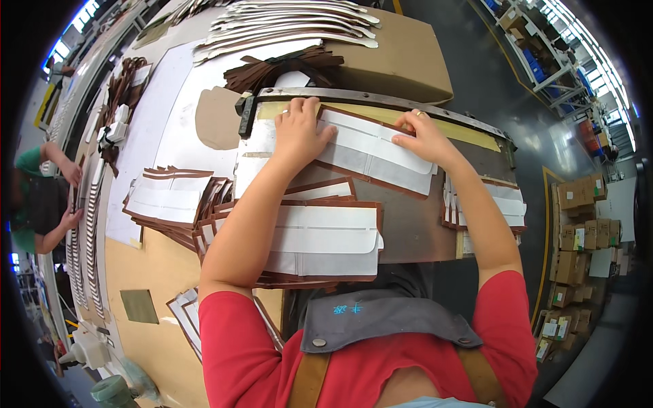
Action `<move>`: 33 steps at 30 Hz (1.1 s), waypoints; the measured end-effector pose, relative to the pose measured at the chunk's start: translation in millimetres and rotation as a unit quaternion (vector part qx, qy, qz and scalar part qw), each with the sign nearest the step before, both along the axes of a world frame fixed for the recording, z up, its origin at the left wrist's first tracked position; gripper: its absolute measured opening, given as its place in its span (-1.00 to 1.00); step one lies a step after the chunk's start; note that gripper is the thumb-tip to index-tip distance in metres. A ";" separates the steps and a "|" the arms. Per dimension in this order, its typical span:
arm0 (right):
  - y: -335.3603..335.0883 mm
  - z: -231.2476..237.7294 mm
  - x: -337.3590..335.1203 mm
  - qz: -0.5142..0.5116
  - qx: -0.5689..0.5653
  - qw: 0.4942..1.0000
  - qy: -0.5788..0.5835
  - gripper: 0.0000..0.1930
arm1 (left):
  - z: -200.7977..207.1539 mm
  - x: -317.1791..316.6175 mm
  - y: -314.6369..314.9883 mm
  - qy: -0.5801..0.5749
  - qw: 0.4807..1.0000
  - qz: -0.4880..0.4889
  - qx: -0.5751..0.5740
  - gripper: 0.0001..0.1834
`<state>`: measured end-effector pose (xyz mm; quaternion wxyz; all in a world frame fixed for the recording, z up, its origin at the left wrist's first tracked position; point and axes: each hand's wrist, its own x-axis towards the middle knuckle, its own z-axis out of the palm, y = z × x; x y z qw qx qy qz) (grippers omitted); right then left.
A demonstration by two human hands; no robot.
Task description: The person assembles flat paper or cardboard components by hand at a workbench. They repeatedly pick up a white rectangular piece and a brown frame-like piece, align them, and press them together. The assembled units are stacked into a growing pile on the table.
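Note:
A flat white-lined panel with brown leather-like edges [371, 146] lies slightly tilted on the metal work plate, against the yellow strip. My left hand [299, 136] rests flat at its left end, fingers stretched toward the metal bar and thumb on the panel's edge. With bent fingers and thumb, my right hand [425, 139] pinches the panel's upper right edge. Below my left forearm is a stack of similar panels [323, 238], partly hidden by that arm. Another pile of panels [170, 197] sits to its left, and a smaller stack [500, 204] lies beyond my right forearm.
A metal bar [381, 98] runs along the plate's far edge. Behind it are a cardboard box [401, 54], a bundle of brown strips [282, 70] and pale strips [292, 27]. Another person's hands [71, 173] work at far left. Cartons [578, 234] stand at right.

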<state>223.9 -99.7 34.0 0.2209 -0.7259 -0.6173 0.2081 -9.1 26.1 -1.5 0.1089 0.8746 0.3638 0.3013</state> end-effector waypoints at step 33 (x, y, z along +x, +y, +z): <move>-43.5 34.0 -3.1 -0.179 0.088 0.876 0.438 -0.81 | 33.6 5.9 -30.2 -0.005 0.989 -0.058 0.133 -0.57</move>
